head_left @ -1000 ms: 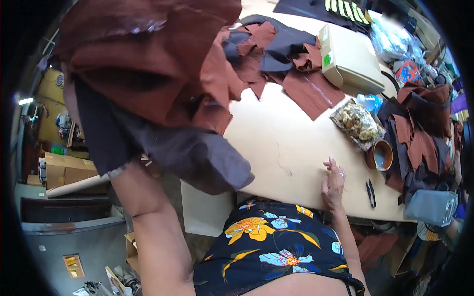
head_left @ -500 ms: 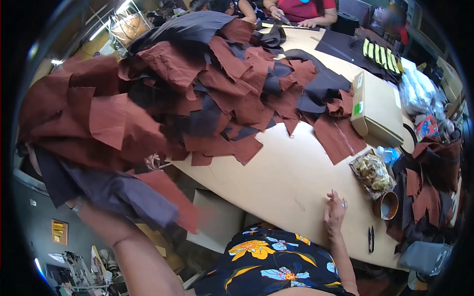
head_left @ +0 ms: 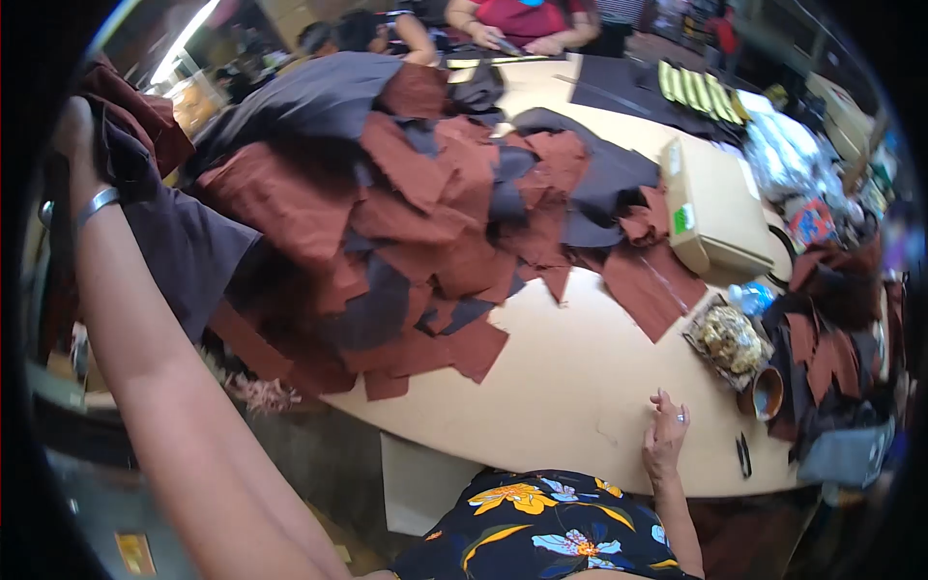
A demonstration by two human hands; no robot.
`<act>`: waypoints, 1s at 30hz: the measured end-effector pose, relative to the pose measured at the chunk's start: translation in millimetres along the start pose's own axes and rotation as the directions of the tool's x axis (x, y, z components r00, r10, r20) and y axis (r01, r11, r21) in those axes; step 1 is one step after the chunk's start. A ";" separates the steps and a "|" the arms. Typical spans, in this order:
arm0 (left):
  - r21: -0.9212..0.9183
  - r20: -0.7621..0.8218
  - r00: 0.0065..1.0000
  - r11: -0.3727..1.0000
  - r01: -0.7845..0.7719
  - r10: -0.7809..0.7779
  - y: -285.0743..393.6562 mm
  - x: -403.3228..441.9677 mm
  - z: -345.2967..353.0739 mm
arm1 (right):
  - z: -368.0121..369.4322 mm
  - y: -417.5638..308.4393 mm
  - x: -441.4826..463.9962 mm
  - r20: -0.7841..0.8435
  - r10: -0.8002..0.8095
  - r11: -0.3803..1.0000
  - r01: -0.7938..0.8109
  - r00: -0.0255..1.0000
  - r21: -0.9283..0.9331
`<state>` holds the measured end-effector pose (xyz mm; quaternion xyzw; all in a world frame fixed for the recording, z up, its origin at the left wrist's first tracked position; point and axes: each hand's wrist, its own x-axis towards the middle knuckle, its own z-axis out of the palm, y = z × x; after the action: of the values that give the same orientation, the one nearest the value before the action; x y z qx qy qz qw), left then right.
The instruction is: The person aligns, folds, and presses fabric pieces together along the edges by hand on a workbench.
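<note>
At the far left my raised left hand (head_left: pixel 77 135) is closed on a bunch of dark and maroon fabric (head_left: pixel 159 203), which hangs down beside my forearm. Its fingers are partly hidden by the cloth and the dark image edge. A large heap of maroon and dark fabric pieces (head_left: pixel 416 242) covers the table's left and middle. My right hand (head_left: pixel 663 435) rests over the near right part of the table (head_left: pixel 551 387), fingers apart and slightly bent, holding nothing. Black thread snips (head_left: pixel 742 454) lie to its right, near a brown bowl (head_left: pixel 764 394).
Beyond the bowl are a tray of crumpled yellowish material (head_left: pixel 727 338), a plastic bottle (head_left: pixel 752 298) and a cardboard box (head_left: pixel 715 213). More fabric scraps (head_left: pixel 822 338) hang at the right. Another person (head_left: pixel 527 24) works across the table, near yellow strips (head_left: pixel 698 89).
My left hand has swung up and outward to the far left, carrying the fabric off the heap's near side. My right hand stays in nearly the same place. The view has shifted slightly.
</note>
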<state>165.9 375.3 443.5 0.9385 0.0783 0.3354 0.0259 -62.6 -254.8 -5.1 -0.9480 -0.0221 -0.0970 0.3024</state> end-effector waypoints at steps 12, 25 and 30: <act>0.121 0.360 0.929 0.983 -0.138 0.086 -17.9 97.0 169.5 | -6.0 -28.3 -25.8 -0.046 0.134 0.983 -0.138 0.990 -0.119; -0.354 0.151 0.664 0.667 -0.656 0.733 240.8 -175.5 132.3 | -39.6 -1.8 -20.9 -0.132 -0.032 0.991 0.015 0.991 -0.131; -0.583 0.526 0.483 0.710 -0.395 0.700 308.1 -354.0 186.5 | -86.1 31.5 -22.3 -0.239 -0.083 0.987 0.046 0.968 -0.156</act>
<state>53.9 14.0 109.0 0.9380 -0.3167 -0.0610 0.1267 -96.0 -329.9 41.4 -0.9475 -0.0085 -0.2242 0.2278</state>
